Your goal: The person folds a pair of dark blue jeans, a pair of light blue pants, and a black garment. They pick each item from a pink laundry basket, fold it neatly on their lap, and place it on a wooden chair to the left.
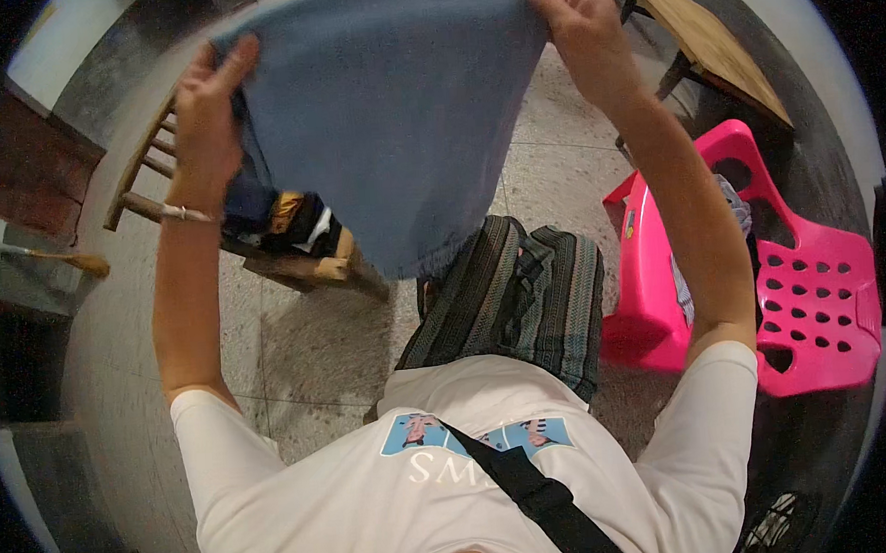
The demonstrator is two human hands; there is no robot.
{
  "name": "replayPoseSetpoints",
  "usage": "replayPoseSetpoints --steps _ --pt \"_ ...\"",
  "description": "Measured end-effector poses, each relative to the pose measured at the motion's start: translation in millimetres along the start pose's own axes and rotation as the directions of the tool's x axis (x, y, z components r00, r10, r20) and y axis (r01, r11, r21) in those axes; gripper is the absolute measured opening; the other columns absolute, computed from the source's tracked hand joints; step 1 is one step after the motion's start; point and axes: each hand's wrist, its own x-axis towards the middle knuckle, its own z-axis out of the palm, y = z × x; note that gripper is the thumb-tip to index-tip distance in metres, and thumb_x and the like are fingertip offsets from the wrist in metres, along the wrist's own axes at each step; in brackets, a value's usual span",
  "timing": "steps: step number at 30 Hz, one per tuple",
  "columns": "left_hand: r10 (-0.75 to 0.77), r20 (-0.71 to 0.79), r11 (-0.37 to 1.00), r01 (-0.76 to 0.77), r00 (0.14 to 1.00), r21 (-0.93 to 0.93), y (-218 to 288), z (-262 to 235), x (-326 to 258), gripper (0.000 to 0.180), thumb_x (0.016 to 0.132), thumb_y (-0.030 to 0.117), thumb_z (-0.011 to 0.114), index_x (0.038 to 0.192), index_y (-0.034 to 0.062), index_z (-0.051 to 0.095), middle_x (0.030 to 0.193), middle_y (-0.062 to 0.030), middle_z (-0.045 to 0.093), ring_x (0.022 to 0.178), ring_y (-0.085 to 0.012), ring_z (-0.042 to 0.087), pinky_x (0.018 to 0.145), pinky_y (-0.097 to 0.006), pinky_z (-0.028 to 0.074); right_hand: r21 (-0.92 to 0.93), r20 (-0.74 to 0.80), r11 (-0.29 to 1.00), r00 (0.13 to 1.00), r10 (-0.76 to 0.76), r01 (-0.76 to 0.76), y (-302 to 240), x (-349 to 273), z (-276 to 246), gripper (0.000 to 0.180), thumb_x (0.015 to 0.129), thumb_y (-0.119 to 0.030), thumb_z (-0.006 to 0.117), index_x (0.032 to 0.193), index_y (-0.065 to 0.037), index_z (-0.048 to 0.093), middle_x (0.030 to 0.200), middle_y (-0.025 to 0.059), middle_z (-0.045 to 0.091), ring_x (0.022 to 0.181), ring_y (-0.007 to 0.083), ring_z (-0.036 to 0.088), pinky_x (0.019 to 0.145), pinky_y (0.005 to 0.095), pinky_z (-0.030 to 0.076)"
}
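A blue-grey cloth (394, 109) hangs stretched between my raised hands, its lower end narrowing toward my lap. My left hand (211, 98) pinches its upper left corner, thumb on top. At the upper right corner, my right hand (580, 24) grips the cloth between thumb and fingers. Both arms are lifted and spread. The cloth hides part of what lies behind it. Beyond my left forearm, folded dark and yellow clothes (285, 217) rest on a low wooden chair (327, 268).
On my right stands a pink plastic chair (643, 266) with striped clothing (732, 211) on it. A wooden table (716, 37) is at the far right. A brush with a wooden handle (71, 260) lies at the far left. Patterned dark fabric (514, 293) covers my legs.
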Motion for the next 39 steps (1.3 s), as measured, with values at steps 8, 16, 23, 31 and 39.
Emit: replayPoseSetpoints --steps 8,16,23,31,39 --pt "0.165 0.056 0.985 -0.162 0.985 -0.057 25.3 36.6 69.5 0.030 0.080 0.020 0.070 0.098 0.0003 0.056 0.080 -0.0067 0.061 0.075 -0.0119 0.058 0.070 -0.028 0.048 0.170 -0.218 0.958 0.940 0.263 -0.229 -15.7 28.3 -13.5 0.022 0.081 -0.014 0.065 0.098 -0.001 0.058 0.083 0.0036 0.058 0.073 0.0113 0.052 0.063 0.0254 0.043" --pt "0.399 0.006 0.903 -0.394 0.917 0.169 32.0 73.6 114.5 0.046 0.082 0.007 0.063 0.123 -0.0017 0.043 0.099 -0.0067 0.058 0.088 -0.0116 0.054 0.074 -0.024 0.045 0.286 -0.145 0.892 0.904 0.402 -0.351 -11.6 27.5 -54.6 0.043 0.076 -0.009 0.072 0.111 0.002 0.051 0.093 0.0095 0.060 0.079 0.0152 0.058 0.068 0.0278 0.048" --pt "0.252 0.184 0.944 -0.283 0.950 0.169 12.9 100.4 133.2 0.022 0.083 0.011 0.065 0.104 0.0032 0.061 0.087 -0.0004 0.063 0.074 -0.0064 0.054 0.066 -0.021 0.045 0.329 -0.105 0.866 0.897 0.429 -0.376 16.9 2.0 -77.0 0.041 0.077 -0.006 0.070 0.113 -0.001 0.052 0.092 0.0086 0.061 0.079 0.0165 0.060 0.068 0.0285 0.050" --pt "0.246 0.338 0.954 -0.289 0.908 0.080 1.1 163.5 159.7 0.016 0.085 0.012 0.064 0.099 0.0038 0.064 0.081 0.0000 0.062 0.071 -0.0066 0.052 0.063 -0.021 0.043 0.192 -0.289 0.911 0.866 0.408 -0.364 32.4 -21.9 -127.1 0.034 0.076 -0.005 0.071 0.107 0.000 0.057 0.084 0.0068 0.062 0.074 0.0153 0.059 0.066 0.0272 0.048" --pt "0.299 0.472 0.952 -0.292 0.829 -0.090 31.0 214.3 163.7 0.022 0.088 0.021 0.061 0.102 0.0046 0.063 0.086 0.0008 0.061 0.076 -0.0073 0.053 0.069 -0.022 0.044 -0.065 -0.507 0.966 0.842 0.185 -0.252 -21.6 -63.1 -165.8 0.026 0.080 -0.009 0.067 0.103 0.001 0.061 0.083 0.0052 0.063 0.070 0.0113 0.057 0.064 0.0234 0.045"
